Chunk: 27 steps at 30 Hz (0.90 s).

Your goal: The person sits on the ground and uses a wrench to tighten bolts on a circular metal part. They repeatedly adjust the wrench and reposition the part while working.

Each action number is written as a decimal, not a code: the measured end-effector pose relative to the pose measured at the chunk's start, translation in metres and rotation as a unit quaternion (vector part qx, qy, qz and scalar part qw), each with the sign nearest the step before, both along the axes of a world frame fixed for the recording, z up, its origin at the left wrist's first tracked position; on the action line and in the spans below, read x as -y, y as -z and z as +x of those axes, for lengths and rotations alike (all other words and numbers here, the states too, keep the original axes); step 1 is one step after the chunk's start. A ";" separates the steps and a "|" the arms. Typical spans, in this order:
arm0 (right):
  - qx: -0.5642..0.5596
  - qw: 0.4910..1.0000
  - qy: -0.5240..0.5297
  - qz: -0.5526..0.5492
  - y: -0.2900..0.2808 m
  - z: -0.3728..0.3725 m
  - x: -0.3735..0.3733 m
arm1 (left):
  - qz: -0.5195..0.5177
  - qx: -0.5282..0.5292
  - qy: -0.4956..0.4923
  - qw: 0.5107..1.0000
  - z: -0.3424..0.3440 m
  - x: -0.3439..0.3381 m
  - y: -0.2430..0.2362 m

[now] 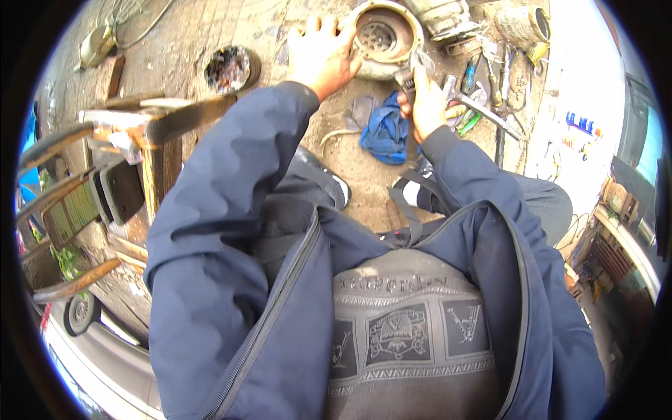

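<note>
A round metal housing (pixel 418 29), pale and worn, lies on the ground ahead of me with its hollow facing up and a holed plate inside. My left hand (pixel 323 57) is at its left side, fingers spread and thumb against or close to the rim. At the housing's near right edge, my right hand (pixel 427 103) is closed around a short dark metal tool (pixel 404 78); its exact kind is not clear. Just below that hand lies a crumpled blue cloth (pixel 385 131), with a grey rag (pixel 360 112) beside it.
Right of the housing lie a hammer (pixel 486 115), a blue-handled screwdriver (pixel 468 75) and several other tools. Behind them is a rusty can (pixel 525 28). A tin of small parts (pixel 229 70) stands at left, near a wooden chair (pixel 157 129). A white wall (pixel 570 91) borders the right.
</note>
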State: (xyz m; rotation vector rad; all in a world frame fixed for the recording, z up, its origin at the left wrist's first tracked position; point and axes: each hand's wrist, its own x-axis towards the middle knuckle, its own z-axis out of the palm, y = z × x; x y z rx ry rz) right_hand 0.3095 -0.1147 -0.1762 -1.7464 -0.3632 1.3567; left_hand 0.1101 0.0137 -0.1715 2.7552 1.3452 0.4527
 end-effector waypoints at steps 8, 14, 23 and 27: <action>0.002 0.995 0.100 0.022 -0.053 0.060 0.031 | -0.076 0.074 0.084 0.991 0.054 -0.009 0.006; -0.062 0.992 0.082 0.071 -0.060 0.059 0.046 | -0.319 -0.018 0.079 0.944 0.113 -0.048 0.051; -0.079 0.996 0.045 -0.008 -0.059 0.067 0.055 | -0.654 -0.118 -0.033 0.746 0.144 -0.066 0.065; -0.078 0.996 0.038 -0.018 -0.051 0.072 0.054 | -0.674 -0.172 -0.040 0.717 0.155 -0.076 0.064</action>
